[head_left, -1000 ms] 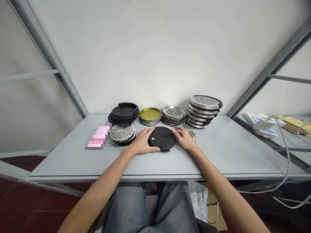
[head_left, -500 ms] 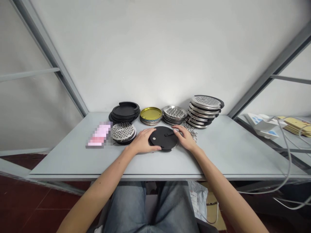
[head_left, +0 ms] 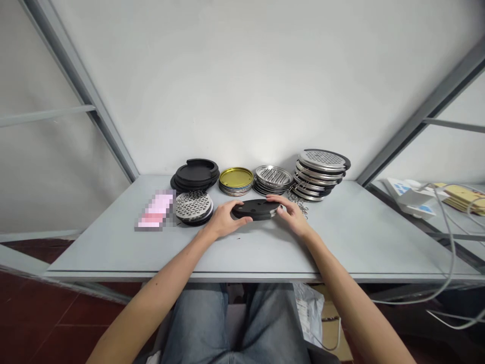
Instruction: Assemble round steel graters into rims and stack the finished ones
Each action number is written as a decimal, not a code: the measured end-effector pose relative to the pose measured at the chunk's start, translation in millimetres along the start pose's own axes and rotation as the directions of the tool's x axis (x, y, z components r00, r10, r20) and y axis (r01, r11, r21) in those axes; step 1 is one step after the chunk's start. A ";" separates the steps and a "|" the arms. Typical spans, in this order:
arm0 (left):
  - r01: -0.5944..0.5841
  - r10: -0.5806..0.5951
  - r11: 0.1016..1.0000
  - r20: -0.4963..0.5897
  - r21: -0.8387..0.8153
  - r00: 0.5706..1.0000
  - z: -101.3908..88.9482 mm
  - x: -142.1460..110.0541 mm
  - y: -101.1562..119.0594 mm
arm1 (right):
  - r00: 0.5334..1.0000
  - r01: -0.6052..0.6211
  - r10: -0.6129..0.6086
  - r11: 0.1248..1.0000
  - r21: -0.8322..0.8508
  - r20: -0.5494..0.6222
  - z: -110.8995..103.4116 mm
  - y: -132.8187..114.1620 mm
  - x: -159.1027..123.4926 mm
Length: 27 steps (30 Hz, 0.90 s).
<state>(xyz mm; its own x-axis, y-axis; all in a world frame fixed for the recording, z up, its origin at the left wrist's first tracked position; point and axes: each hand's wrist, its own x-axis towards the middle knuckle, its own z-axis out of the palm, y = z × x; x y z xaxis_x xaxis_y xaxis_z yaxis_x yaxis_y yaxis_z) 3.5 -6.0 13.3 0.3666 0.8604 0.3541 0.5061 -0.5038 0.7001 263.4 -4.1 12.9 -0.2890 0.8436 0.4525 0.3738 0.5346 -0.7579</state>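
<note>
Between my two hands is a round black disc point(head_left: 254, 209), thick at the rim, with a bit of silvery metal at its right edge. It is tilted so that its near rim shows. My left hand point(head_left: 226, 220) grips the left side, thumb along the near rim and fingers at the back. My right hand point(head_left: 291, 216) holds the right side, thumb at the edge and index finger over the back. Left of my left hand stands a pile of perforated silver grater discs point(head_left: 194, 207) with black rims. Whether the held disc touches the table is hard to tell.
Along the wall stand black ring holders point(head_left: 195, 172), gold-topped metal discs point(head_left: 236, 178), silver grater plates point(head_left: 273, 177) and a tall stack of assembled graters point(head_left: 323, 161). Small metal rings point(head_left: 301, 203) lie behind my right hand. White cables point(head_left: 450, 237) hang at the right.
The black disc, lying flat before with its face towards me, is now tipped up and shows its near rim. Both hands have closed around its sides. The surrounding piles look unmoved.
</note>
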 end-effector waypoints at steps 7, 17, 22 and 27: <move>0.097 -0.115 0.974 -0.079 -0.204 0.990 -1.9 4.3 -2.6 | 0.985 -0.112 0.137 0.969 0.220 -0.101 4.2 16.1 0.9; 0.095 -0.098 0.957 0.003 -0.274 0.995 4.0 2.3 -2.9 | 0.919 -0.310 0.360 0.913 0.265 -0.164 -2.4 11.1 3.2; 0.044 -0.041 0.998 0.077 -0.042 0.996 1.6 -1.2 -8.1 | 0.890 -0.411 0.443 0.881 0.235 -0.106 -2.5 15.6 2.9; 0.017 -0.022 0.998 0.078 0.059 0.997 1.0 -1.1 -14.6 | 0.892 -0.427 0.445 0.887 0.175 -0.077 -0.8 14.4 2.2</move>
<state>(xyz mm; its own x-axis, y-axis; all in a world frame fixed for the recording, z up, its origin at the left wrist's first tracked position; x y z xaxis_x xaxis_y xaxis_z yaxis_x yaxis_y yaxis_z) -3.5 0.4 2.1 0.4149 0.8626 0.2894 0.5576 -0.4924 0.6682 268.8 5.5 3.4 -0.0237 0.9945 0.1024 0.3007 0.1048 -0.9479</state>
